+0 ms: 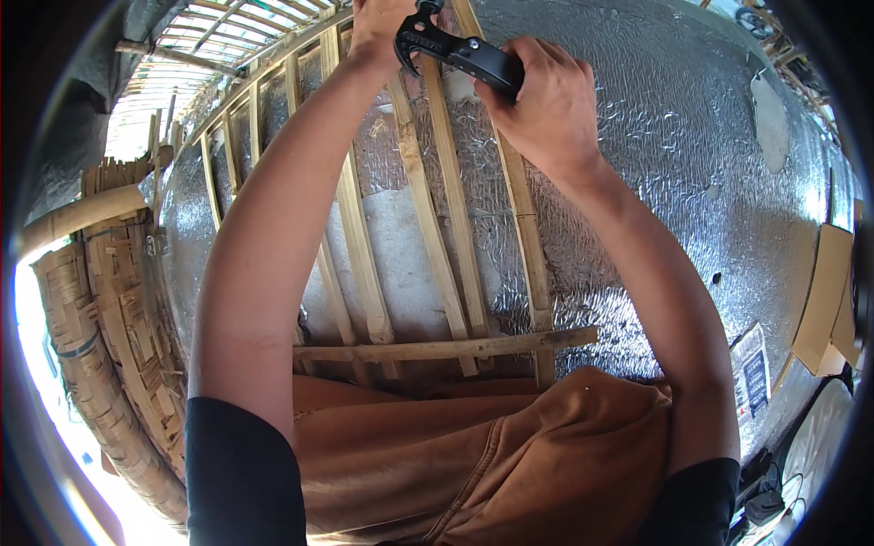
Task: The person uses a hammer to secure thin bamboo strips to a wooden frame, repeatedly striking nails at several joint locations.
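Note:
My right hand (pixel 551 105) is closed around the black handle of a short claw hammer (pixel 462 60) at the top of the view. The hammer's head and curved claw point left, close beside my left hand (pixel 381 29). That hand reaches up to the top edge, where its fingers are cut off, so what it holds does not show. Under both arms lies a frame of split bamboo slats (pixel 414 168). Its near ends rest along a bamboo crossbar (pixel 446 348) just in front of my lap.
A crinkled silver foil sheet (pixel 674 118) covers the floor under the frame. Rolled woven bamboo (pixel 86 328) stands at the left. To the right are a cardboard box (pixel 819 300) and a printed packet (pixel 752 378). Brown cloth (pixel 546 455) covers my legs.

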Tool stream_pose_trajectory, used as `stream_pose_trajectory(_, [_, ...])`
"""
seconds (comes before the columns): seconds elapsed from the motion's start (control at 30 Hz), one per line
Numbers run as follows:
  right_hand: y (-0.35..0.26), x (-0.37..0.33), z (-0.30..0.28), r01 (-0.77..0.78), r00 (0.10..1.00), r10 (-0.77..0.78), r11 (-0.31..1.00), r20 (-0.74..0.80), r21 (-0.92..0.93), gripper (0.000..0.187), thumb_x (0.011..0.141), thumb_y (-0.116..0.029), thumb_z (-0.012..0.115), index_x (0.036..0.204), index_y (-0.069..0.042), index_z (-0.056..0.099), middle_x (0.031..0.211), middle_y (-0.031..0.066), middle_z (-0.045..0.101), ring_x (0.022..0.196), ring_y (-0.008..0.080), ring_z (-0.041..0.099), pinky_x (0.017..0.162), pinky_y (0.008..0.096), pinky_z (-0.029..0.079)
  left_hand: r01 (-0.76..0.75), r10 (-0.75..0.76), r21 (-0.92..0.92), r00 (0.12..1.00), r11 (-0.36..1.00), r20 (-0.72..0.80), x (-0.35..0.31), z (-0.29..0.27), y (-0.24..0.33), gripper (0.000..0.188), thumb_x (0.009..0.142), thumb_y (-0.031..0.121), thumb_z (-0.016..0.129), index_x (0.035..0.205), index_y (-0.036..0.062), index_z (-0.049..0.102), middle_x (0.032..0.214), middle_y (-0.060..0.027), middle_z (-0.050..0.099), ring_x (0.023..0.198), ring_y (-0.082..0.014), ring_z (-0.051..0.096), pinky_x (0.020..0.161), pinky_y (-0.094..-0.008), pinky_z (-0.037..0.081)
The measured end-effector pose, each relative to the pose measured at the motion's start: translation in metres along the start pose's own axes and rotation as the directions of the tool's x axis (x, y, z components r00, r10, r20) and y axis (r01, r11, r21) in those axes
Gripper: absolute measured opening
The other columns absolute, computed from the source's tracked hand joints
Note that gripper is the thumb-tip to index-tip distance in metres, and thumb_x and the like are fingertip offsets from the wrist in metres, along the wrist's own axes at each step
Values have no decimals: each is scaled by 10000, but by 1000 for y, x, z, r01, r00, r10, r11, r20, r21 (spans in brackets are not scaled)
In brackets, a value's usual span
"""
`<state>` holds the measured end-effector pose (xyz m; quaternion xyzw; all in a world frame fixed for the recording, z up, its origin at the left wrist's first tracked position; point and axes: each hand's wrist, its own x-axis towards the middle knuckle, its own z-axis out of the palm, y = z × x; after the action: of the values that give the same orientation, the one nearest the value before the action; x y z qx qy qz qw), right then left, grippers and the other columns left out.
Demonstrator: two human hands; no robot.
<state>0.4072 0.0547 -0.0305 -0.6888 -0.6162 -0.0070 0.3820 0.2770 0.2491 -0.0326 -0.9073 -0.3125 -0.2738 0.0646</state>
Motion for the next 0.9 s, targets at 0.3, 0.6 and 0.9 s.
stream_pose_trajectory(0.3, [3, 7, -13, -113, 950, 179, 961, -257, 253, 345, 863, -307, 723, 741, -23, 572, 683, 118, 598, 596, 280, 610, 574, 410, 479, 250, -275, 117, 905, 961, 323, 10, -25, 17, 590, 941, 239, 553, 1467, 31, 385, 1473, -216, 426, 1332, -409, 425, 1136, -522, 355])
stream_pose_trajectory(0.6, [11, 8, -15, -263, 873, 415, 842, -256, 471, 391, 904, -354, 687, 760, -5, 586, 646, 115, 594, 613, 240, 591, 642, 377, 483, 246, -207, -64, 907, 967, 368, 10, -36, 28, 577, 874, 151, 594, 1412, 15, 439, 1450, -216, 439, 1332, -414, 416, 1116, -511, 378])
stream_pose_trajectory(0.9, [16, 5, -12, -318, 874, 445, 829, -196, 460, 472, 917, -456, 677, 799, -1, 628, 679, 75, 603, 658, 151, 553, 665, 321, 471, 437, -453, 371, 890, 819, -47, -13, -56, 64, 591, 925, 217, 600, 1427, 0, 376, 1269, -209, 524, 1181, -330, 515, 1001, -463, 449])
